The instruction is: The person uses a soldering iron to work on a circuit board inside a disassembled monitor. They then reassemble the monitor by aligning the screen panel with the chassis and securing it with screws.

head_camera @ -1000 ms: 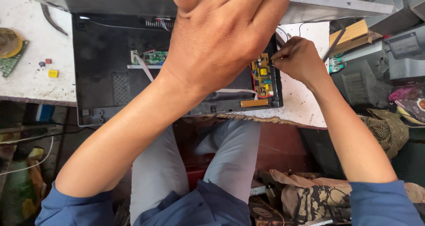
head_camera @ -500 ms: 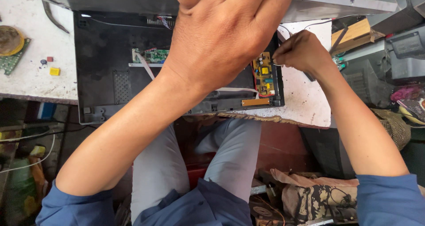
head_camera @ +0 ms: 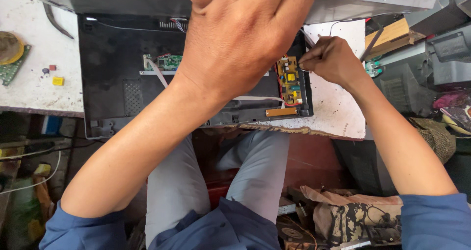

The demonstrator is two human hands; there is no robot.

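1. The left hand is up close to the camera, fingers curled over the edge of the grey panel tilted up at the top of the view. It looks like a grip that props the panel open, though the fingertips run out of view.
2. The right hand is pinched shut at the upper edge of the yellow circuit board, thumb and forefinger closed on something thin, a wire or a connector. Too small to tell which.
3. That yellow board sits at the right end of the open black casing, which lies flat on the white workbench, its near edge hanging over the person's knees.
4. To do this well, the judgement is: keep the panel steady with the left hand so it cannot drop on the fingers below, and work the pinched piece straight and gently, not by tugging on the thin leads.
5. Now the count. Two circuit boards inside the casing: one yellow on the right, one green circuit board near the middle.
6. One white flat ribbon cable runs down from the green board.
7. Off to the left on the bench: one small yellow block, one small red piece, and one round roll at the edge.
8. Two hands at work, both the person's own.
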